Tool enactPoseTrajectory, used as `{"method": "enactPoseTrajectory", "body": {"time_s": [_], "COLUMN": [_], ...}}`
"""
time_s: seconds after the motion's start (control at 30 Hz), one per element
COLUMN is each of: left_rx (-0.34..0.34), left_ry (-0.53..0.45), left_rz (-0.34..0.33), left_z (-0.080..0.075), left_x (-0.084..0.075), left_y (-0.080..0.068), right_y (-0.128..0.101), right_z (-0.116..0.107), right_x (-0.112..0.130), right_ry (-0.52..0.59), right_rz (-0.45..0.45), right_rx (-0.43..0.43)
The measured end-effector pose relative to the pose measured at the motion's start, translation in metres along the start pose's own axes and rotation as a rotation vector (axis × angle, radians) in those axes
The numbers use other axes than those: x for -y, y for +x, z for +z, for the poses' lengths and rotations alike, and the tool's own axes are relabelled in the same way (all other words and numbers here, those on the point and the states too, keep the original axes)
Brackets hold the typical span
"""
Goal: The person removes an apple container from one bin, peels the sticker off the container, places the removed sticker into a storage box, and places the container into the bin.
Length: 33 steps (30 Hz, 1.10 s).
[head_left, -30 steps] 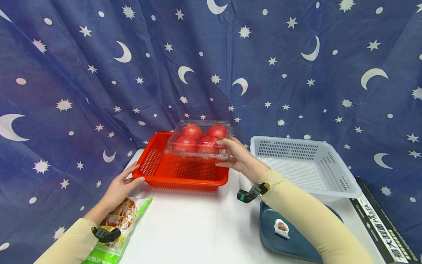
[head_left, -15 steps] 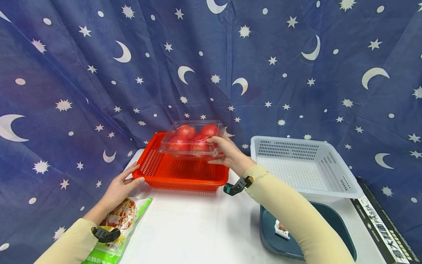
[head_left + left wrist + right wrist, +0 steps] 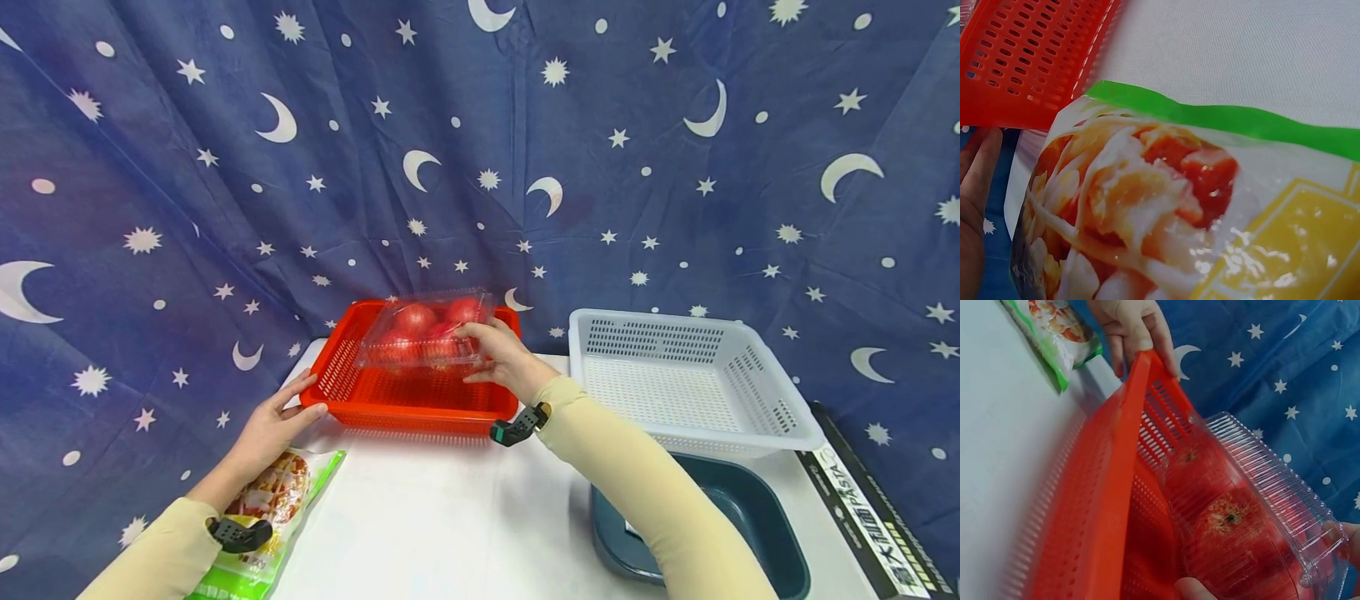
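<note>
My right hand (image 3: 504,357) grips the right end of a clear plastic box (image 3: 367,360) of red apples (image 3: 415,320). The box hangs slightly tilted over the red basket (image 3: 420,414), within its rim at the back. In the right wrist view, the apples' brown stem ends (image 3: 1230,517) show through the plastic, with fingertips at the box's near end. My left hand (image 3: 262,437) holds the basket's front left corner, thumb on the rim and fingers outside. Below that wrist lies a green-edged food bag (image 3: 279,487), its printed picture (image 3: 1129,200) filling the left wrist view.
To the right stands a white perforated basket (image 3: 757,383). A dark blue tub (image 3: 768,517) sits in front of it, partly covered by the right sleeve. Along the right edge lies a long black pasta box (image 3: 862,508). A starry blue curtain (image 3: 480,150) hangs behind the table.
My right hand has carried the box of apples left and lower, down toward the inside of the red basket. The left hand has stayed at the basket's corner.
</note>
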<state>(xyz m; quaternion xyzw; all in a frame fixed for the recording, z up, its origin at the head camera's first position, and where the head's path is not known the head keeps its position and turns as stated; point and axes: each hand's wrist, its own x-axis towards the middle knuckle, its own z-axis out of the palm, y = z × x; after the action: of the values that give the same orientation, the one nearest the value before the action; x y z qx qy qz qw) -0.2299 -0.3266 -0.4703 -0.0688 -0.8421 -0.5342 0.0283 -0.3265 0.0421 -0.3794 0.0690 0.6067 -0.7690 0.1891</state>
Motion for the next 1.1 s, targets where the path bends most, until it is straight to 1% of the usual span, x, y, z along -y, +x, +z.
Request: {"method": "enactPoseTrajectory", "body": {"time_s": [0.17, 0.37, 0.83, 1.1], "left_rx": [-0.003, -0.002, 0.001, -0.004], "left_ry": [0.003, 0.002, 0.004, 0.025], "left_rz": [0.007, 0.013, 0.006, -0.006], "left_z": [0.000, 0.001, 0.000, 0.000], "left_x": [0.002, 0.002, 0.000, -0.001], "left_y": [0.001, 0.001, 0.000, 0.000], "right_y": [0.006, 0.011, 0.017, 0.018], "right_z": [0.000, 0.001, 0.007, 0.011], "right_x": [-0.008, -0.016, -0.025, -0.028], "right_ry": [-0.006, -0.038, -0.060, -0.056], "right_rz": [0.018, 0.047, 0.058, 0.054], "right_rx": [-0.013, -0.026, -0.034, -0.012]}}
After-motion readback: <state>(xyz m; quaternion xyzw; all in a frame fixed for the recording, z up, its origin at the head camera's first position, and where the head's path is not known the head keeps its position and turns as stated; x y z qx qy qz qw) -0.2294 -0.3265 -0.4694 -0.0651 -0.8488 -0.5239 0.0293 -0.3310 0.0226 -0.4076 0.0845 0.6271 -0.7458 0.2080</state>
